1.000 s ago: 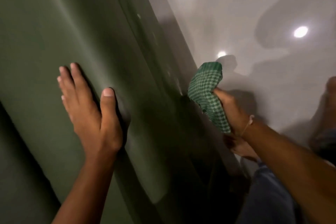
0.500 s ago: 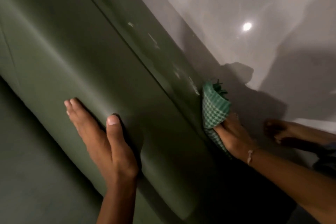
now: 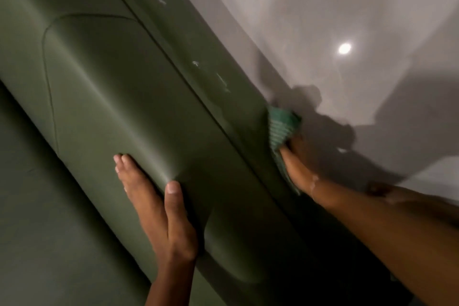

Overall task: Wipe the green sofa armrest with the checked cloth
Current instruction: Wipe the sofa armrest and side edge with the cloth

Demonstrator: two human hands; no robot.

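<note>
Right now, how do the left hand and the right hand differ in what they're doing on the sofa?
The left hand lies flat and empty on the rounded top of the green armrest; the right hand presses the checked cloth against the armrest's outer side near the floor. The left hand's fingers are spread straight; the right hand's are partly hidden behind the cloth. Both touch the same armrest.

The left hand [image 3: 159,208] lay flat, fingers [image 3: 129,171] straight and together, while the right hand [image 3: 298,166] reached forward, gripping.
</note>
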